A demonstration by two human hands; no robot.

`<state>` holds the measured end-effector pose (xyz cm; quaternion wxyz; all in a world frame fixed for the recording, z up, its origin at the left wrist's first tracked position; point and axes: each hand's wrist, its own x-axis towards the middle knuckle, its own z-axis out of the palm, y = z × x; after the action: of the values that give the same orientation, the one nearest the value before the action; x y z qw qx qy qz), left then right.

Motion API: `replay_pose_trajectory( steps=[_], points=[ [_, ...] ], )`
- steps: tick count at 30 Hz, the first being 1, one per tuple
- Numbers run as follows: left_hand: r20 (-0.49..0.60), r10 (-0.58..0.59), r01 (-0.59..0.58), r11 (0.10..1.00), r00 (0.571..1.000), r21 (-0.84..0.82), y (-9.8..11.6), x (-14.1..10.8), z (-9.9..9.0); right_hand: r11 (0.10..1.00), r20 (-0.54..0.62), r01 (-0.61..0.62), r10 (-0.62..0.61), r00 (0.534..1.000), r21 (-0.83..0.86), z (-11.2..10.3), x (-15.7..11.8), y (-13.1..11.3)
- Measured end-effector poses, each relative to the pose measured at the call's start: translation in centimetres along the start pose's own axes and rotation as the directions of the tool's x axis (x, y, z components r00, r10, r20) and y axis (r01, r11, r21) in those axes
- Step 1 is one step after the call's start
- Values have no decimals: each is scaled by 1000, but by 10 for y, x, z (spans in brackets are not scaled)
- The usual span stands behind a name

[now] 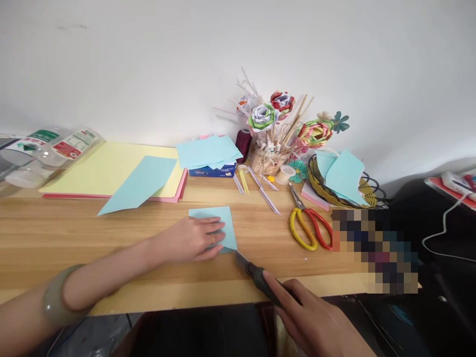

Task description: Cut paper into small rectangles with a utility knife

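Note:
Near the table's front edge lies a small light-blue piece of paper (227,223). My left hand (195,239) rests flat on it with the fingers stretched to the right, a ring on one finger. My right hand (312,312) is wrapped round the dark handle of a utility knife (256,275). Its blade points up and left, and the tip meets the paper's lower right corner. From this angle I cannot tell whether the blade is inside a fold. Right of the paper lie scissors (311,229) with yellow and red handles.
Behind my left hand, a blue sheet (143,186) overlaps a yellow paper stack (111,168). More blue sheets (208,151) top a blue box (211,171). Paper flowers (264,117) stand in a holder (266,161). A basket (320,186) holds blue paper; plastic bottles (74,144) lie left.

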<state>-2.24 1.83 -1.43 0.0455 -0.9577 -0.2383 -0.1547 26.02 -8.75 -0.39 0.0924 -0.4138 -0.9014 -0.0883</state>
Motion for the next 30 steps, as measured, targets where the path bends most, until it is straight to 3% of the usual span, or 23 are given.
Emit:
replay_pose_trajectory(
  steps=[6,14,19,25,30],
  points=[
    [-3,13,-14,1000,1000,-2,0,0,2,996,35,-10,13,999,-92,11,2,-9],
    [71,1,5,997,997,-77,-3,1,-7,992,27,-27,31,999,-123,-2,16,-13],
    [72,-65,70,995,995,-65,-9,11,1,988,110,-9,26,994,-154,-8,17,-18],
    [258,-65,88,993,964,-82,-17,11,18,979,207,-18,61,977,-202,-11,21,-21],
    [341,-60,113,984,938,-136,-18,9,15,981,274,-18,72,959,-193,-5,18,-19]
  ],
)
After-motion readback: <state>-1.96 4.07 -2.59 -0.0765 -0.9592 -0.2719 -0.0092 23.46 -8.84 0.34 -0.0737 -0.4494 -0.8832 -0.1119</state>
